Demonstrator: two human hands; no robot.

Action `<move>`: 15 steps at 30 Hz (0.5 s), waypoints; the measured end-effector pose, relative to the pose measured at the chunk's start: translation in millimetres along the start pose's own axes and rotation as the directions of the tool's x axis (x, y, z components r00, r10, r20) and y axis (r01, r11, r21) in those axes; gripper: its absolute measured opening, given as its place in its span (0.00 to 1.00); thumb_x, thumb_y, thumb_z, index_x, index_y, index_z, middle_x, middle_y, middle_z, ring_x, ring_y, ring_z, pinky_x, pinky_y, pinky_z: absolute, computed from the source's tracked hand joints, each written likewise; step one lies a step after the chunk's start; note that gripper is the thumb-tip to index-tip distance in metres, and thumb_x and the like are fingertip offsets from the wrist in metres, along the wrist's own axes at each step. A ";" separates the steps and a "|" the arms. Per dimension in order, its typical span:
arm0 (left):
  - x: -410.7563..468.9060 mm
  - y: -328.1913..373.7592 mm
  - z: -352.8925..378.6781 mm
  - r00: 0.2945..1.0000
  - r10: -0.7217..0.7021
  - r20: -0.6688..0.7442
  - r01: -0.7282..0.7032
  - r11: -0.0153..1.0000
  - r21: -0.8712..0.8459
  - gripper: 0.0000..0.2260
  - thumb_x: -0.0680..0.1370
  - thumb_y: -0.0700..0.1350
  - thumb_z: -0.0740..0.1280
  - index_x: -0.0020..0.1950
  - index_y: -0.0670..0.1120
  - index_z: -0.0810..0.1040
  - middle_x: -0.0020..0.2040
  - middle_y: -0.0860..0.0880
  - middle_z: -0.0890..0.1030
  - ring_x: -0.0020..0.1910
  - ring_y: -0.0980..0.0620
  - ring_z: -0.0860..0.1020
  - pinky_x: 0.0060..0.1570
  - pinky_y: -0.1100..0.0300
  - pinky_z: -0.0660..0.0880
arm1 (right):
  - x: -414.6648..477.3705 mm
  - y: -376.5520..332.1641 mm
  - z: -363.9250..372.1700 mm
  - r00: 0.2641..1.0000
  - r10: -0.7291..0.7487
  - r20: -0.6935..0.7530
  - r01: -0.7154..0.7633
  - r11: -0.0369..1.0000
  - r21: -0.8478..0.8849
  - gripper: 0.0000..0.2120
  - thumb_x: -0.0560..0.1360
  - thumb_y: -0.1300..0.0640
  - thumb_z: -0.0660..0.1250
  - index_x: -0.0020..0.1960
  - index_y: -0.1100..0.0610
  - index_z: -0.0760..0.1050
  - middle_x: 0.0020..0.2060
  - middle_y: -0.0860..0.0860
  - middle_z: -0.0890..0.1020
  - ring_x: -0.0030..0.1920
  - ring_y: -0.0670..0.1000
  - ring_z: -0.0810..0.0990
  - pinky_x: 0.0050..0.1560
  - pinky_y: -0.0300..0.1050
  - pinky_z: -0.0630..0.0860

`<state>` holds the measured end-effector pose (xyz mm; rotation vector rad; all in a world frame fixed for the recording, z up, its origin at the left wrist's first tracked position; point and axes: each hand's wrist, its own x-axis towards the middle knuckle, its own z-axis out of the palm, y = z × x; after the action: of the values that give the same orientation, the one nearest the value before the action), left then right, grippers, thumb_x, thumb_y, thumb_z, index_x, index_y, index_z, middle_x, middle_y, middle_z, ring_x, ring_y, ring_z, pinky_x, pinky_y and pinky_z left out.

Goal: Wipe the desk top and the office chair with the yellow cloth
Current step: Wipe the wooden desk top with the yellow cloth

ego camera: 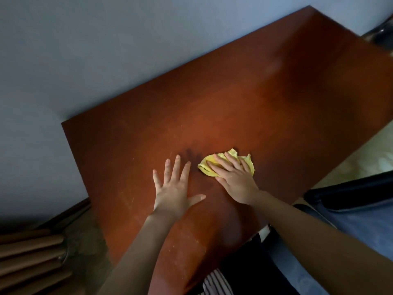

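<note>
No writing or labels can be read; the desk top (244,99) is a smooth reddish-brown wooden slab, dusty and speckled near its left edge; the yellow cloth (229,161), soft and crumpled, lies near its middle under the right hand (231,177), fingers straight, pressing flat; the left hand (174,188) rests released and splayed just left of it.

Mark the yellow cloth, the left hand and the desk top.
yellow cloth (204,166), head view, its uncovered left edge.
left hand (173,188), head view, back of the hand.
desk top (255,103), head view, bare middle of the wood.
</note>
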<state>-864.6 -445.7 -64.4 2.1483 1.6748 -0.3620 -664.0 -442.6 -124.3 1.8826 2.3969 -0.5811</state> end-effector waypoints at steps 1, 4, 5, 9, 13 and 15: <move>-1.8 0.0 1.6 1.000 0.004 0.012 -0.004 1.000 0.004 0.43 0.74 0.69 0.57 0.78 0.50 0.39 0.77 0.48 0.33 0.75 0.44 0.32 0.70 0.37 0.35 | -7.0 -2.4 1.1 1.000 0.006 0.016 -0.006 1.000 0.011 0.31 0.73 0.41 0.34 0.76 0.40 0.54 0.76 0.40 0.53 0.76 0.48 0.46 0.72 0.49 0.41; -2.8 5.0 3.5 0.999 0.039 0.023 -0.039 0.999 0.008 0.43 0.74 0.68 0.57 0.78 0.50 0.38 0.76 0.48 0.32 0.74 0.44 0.31 0.69 0.38 0.35 | -32.0 -5.6 2.1 0.999 0.037 0.024 -0.038 0.997 0.064 0.32 0.73 0.43 0.32 0.76 0.40 0.51 0.76 0.38 0.50 0.76 0.46 0.42 0.73 0.51 0.42; -1.3 7.7 3.9 0.998 0.052 0.025 -0.052 0.999 0.001 0.43 0.74 0.68 0.57 0.78 0.50 0.39 0.76 0.48 0.32 0.74 0.44 0.31 0.69 0.38 0.34 | -39.9 -3.4 2.9 0.998 0.055 0.024 -0.057 0.995 0.082 0.31 0.73 0.43 0.33 0.76 0.40 0.52 0.76 0.38 0.50 0.76 0.45 0.42 0.73 0.51 0.43; 5.1 22.4 6.6 0.994 0.095 0.056 -0.095 0.995 -0.011 0.43 0.74 0.68 0.58 0.78 0.50 0.39 0.77 0.48 0.33 0.75 0.45 0.32 0.69 0.37 0.34 | -64.3 28.4 2.7 0.983 0.181 0.022 -0.182 0.979 0.095 0.30 0.74 0.42 0.32 0.75 0.38 0.47 0.76 0.39 0.49 0.76 0.47 0.44 0.73 0.54 0.49; 11.9 24.3 5.7 0.994 0.083 0.068 -0.082 0.997 -0.009 0.43 0.74 0.69 0.57 0.78 0.50 0.38 0.76 0.48 0.32 0.74 0.45 0.31 0.68 0.38 0.33 | -53.6 66.0 -7.6 0.947 0.320 -0.035 -0.315 0.942 0.115 0.22 0.83 0.49 0.49 0.75 0.39 0.48 0.77 0.42 0.52 0.77 0.50 0.46 0.71 0.57 0.53; 18.0 22.4 4.3 0.995 0.063 0.080 -0.062 0.998 -0.014 0.43 0.74 0.68 0.57 0.78 0.50 0.38 0.76 0.48 0.32 0.74 0.45 0.30 0.67 0.39 0.31 | -37.4 79.6 -16.8 0.935 0.353 -0.040 -0.346 0.931 0.118 0.23 0.83 0.51 0.51 0.76 0.40 0.48 0.77 0.42 0.51 0.77 0.50 0.45 0.71 0.57 0.51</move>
<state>-838.3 -436.7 -72.7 2.1430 1.5588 -0.4142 -575.7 -456.7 -120.2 2.3310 2.0187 -0.6428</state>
